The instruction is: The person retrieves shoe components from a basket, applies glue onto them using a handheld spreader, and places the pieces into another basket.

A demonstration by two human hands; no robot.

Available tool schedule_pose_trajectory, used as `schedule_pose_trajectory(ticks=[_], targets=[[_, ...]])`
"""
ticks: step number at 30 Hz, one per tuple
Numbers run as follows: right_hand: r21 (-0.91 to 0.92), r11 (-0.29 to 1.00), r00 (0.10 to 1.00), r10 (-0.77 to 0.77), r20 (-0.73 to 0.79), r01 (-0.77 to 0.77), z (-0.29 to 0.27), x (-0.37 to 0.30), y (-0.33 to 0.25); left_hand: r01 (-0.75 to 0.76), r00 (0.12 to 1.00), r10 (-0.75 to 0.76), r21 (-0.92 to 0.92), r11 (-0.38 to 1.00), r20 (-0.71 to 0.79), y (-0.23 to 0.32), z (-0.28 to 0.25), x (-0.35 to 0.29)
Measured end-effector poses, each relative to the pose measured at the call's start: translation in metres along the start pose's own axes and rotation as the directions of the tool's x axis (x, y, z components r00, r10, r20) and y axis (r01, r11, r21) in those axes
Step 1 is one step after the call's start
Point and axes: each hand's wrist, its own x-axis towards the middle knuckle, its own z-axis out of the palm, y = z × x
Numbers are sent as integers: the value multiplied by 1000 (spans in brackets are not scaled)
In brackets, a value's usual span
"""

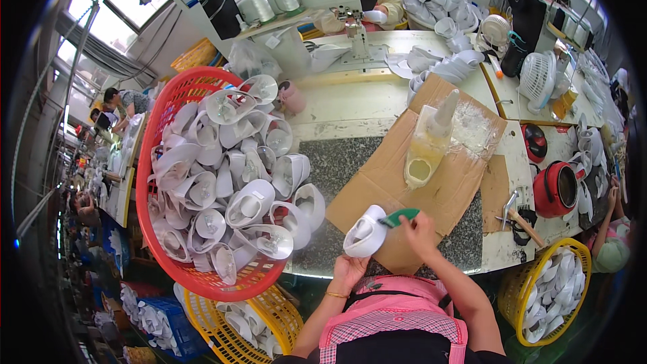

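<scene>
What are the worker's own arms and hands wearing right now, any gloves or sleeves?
No gloves: both the left hand and the right hand are bare, and both forearms are uncovered with no sleeves in view. A thin gold-coloured bangle circles the left wrist. A pink checked apron covers the chest.

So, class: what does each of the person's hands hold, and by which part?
The left hand holds a white shoe upper from below, at its lower end. The right hand grips a green-handled brush by the handle, its tip at the upper.
</scene>
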Motion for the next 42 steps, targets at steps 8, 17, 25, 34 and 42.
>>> schedule_pose_trajectory(ticks=[8, 17, 25, 34, 42], targets=[[72, 989, 992, 127, -14, -126, 15, 14, 0, -24, 1000, 29, 329, 944, -11, 8, -6, 2], [-142, 956, 962, 241, -125, -258, 2, 29, 21, -61, 979, 192, 792, 608, -72, 5, 60, -6], [-287, 957, 946, -130, -297, 42, -47, 90, 17, -37, 940, 216, 711, -703, 263, -27, 122, 13], [48, 965, 904, 259, -339, -258, -61, 72, 87, -152, 808, 295, 664, -732, 509, -17, 101, 25], [286, 927, 893, 329, -307, -243, -57, 70, 102, 64, 732, 524, 720, -691, 437, -7, 66, 35]])
